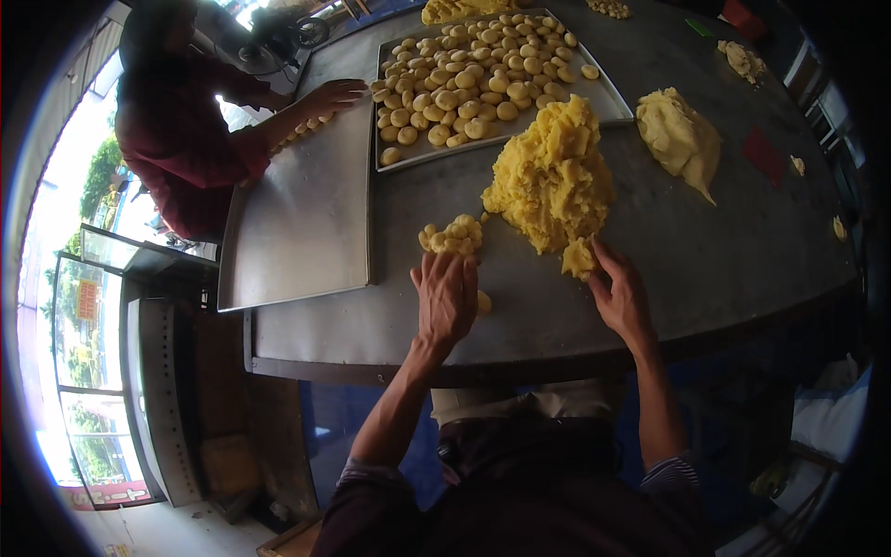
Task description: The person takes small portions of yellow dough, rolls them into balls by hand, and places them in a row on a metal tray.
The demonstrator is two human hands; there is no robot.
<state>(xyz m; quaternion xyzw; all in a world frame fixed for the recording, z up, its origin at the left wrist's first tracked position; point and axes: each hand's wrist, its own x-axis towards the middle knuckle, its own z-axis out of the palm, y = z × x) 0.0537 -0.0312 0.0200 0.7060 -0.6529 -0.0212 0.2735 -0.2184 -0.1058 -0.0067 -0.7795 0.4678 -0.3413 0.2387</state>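
My left hand lies palm down on the metal table, pressing a small yellow dough piece that peeks out at its right edge. Just beyond its fingertips sits a small cluster of dough balls. My right hand reaches to the near edge of a large heap of yellow dough, its fingers pinching a lump off the bottom of the heap.
A metal tray with several round dough balls lies beyond the heap. A bare tray sits to the left, where another person's hand rests. A second dough mound lies at right. Red scrapers lie nearby.
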